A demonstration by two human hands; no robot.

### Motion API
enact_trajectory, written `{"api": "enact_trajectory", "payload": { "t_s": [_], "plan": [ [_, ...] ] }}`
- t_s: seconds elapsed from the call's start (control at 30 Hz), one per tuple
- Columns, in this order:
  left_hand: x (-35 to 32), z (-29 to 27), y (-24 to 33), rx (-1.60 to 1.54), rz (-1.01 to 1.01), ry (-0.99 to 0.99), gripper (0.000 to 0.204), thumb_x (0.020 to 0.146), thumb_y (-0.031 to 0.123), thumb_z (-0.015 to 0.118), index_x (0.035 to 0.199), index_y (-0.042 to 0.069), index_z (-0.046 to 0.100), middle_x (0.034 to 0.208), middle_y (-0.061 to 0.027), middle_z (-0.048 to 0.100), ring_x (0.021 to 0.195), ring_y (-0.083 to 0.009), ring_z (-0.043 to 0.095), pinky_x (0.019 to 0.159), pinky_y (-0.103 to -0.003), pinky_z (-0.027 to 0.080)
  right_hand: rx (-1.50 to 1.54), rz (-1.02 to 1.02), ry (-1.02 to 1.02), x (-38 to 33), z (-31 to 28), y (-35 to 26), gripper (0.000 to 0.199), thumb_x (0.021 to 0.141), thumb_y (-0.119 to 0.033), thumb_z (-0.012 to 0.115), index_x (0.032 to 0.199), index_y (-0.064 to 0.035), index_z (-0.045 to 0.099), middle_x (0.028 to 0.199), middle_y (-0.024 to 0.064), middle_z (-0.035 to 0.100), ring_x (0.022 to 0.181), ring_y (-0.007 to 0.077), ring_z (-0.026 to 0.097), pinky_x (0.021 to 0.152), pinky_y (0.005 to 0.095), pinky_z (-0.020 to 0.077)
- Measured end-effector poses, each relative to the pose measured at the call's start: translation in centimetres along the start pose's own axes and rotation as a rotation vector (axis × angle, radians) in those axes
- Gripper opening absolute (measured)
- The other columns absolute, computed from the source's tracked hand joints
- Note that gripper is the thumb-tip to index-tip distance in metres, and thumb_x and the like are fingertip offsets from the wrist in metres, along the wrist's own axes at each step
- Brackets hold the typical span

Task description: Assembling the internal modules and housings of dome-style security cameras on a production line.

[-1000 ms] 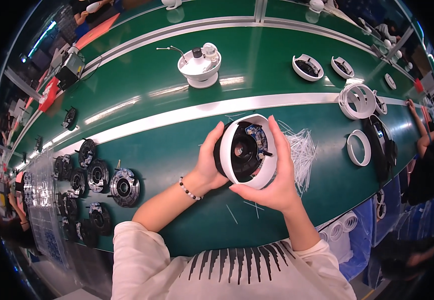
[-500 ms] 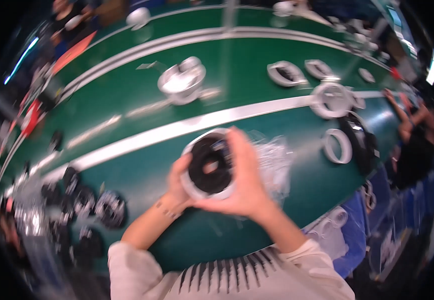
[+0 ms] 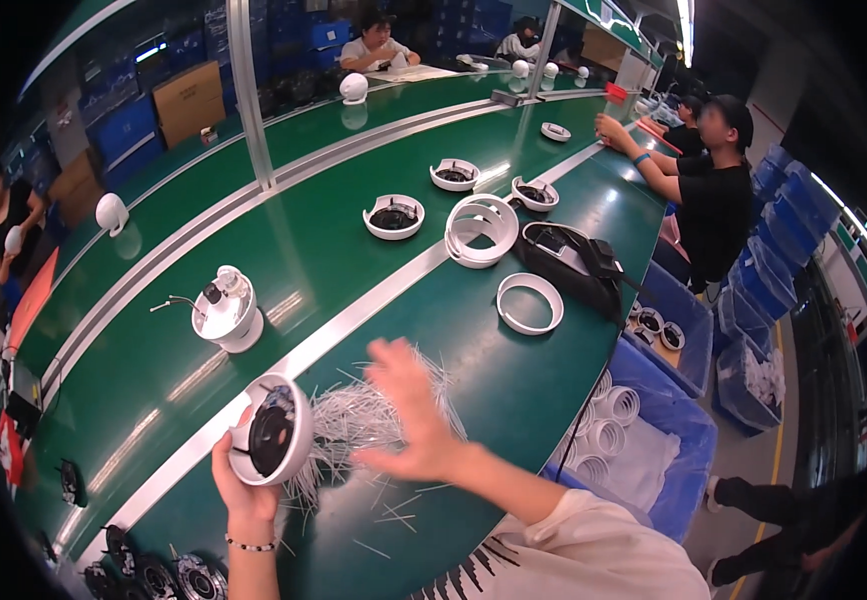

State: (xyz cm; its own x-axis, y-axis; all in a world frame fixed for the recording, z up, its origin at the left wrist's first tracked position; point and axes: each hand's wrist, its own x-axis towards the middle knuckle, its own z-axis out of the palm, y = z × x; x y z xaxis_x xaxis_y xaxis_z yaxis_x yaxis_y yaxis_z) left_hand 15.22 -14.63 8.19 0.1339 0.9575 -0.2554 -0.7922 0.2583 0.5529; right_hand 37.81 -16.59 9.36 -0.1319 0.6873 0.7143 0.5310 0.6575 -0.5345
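Two hands of mine are working over the green belt. Starting at my left, my left hand is gripping a white dome camera housing from below, fingers curled and clamped around its rim, tilting the open side with its dark insides toward me. Beyond those fingertips, farther up the belt, another white camera unit is standing upright with a thin cable trailing off it. Below my left wrist, a cluster of black round parts is lying at the belt's near edge.

Moving right, a heap of thin white ties is lying just beside the housing, between my two hands. My right hand is hovering over that heap, fingers spread apart and holding nothing; it is blurred, so I cannot tell whether it is touching the ties.

Farther right of my fingers, a loose white ring and a taller white collar are resting on the belt near a black pouch.

I am judging the housing as only partly assembled: its inside is exposed, no ring is fitted, and no tie is picked yet.
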Motion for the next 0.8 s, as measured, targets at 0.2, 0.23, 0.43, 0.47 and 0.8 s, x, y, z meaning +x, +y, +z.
{"api": "enact_trajectory", "payload": {
  "t_s": [0.2,0.23,0.43,0.47,0.8],
  "plan": [
    [5.7,-8.0,8.0,0.114,0.153,0.05,0.037,0.085,0.03,0.036,0.109,0.004,0.045,0.109,-0.013,0.052,0.095,-0.0274,0.054,0.08,-0.041,0.046,-0.83,0.403,-0.142,-2.3,-11.0,10.1,0.057,0.065,-0.023,0.066,0.114,-0.0045,0.042,0.124,0.0136,0.035,0.118,0.0341,0.027,0.097,0.0523,0.0166],
    [7.6,-9.4,9.5,0.098,0.179,0.111,0.036,0.086,0.028,0.035,0.109,0.004,0.044,0.111,-0.0128,0.051,0.099,-0.0272,0.051,0.084,-0.042,0.043,-0.872,0.449,-0.21,-3.0,-12.0,11.1,0.053,0.065,-0.021,0.066,0.112,-0.0049,0.045,0.123,0.013,0.037,0.117,0.034,0.029,0.097,0.0518,0.0172],
    [14.7,-14.1,14.0,0.128,0.288,0.331,0.039,0.087,0.03,0.038,0.116,0.004,0.04,0.114,-0.0135,0.046,0.106,-0.0283,0.045,0.088,-0.048,0.038,-0.88,0.454,-0.246,-4.9,-13.4,13.6,0.03,0.067,-0.019,0.064,0.095,-0.0086,0.058,0.094,0.0078,0.059,0.109,0.028,0.042,0.098,0.0525,0.0159],
    [15.2,-14.4,13.9,0.221,0.302,0.389,0.039,0.086,0.03,0.046,0.114,0.003,0.042,0.115,-0.0126,0.046,0.105,-0.0276,0.046,0.085,-0.046,0.041,-0.899,0.482,-0.239,-4.8,-13.5,13.6,0.026,0.067,-0.019,0.065,0.09,-0.0083,0.06,0.091,0.0081,0.059,0.106,0.0277,0.044,0.097,0.0515,0.0178],
    [-0.7,-8.0,12.5,0.681,0.446,0.246,0.045,0.089,0.025,0.038,0.128,0.006,0.028,0.131,-0.0139,0.031,0.122,-0.025,0.028,0.099,-0.04,0.027,-0.727,0.078,0.115,-1.9,-10.0,7.4,0.009,0.066,-0.005,0.061,0.067,-0.0024,0.052,0.068,0.0137,0.053,0.075,0.0338,0.053,0.073,0.0409,0.0414]
  ]
}}
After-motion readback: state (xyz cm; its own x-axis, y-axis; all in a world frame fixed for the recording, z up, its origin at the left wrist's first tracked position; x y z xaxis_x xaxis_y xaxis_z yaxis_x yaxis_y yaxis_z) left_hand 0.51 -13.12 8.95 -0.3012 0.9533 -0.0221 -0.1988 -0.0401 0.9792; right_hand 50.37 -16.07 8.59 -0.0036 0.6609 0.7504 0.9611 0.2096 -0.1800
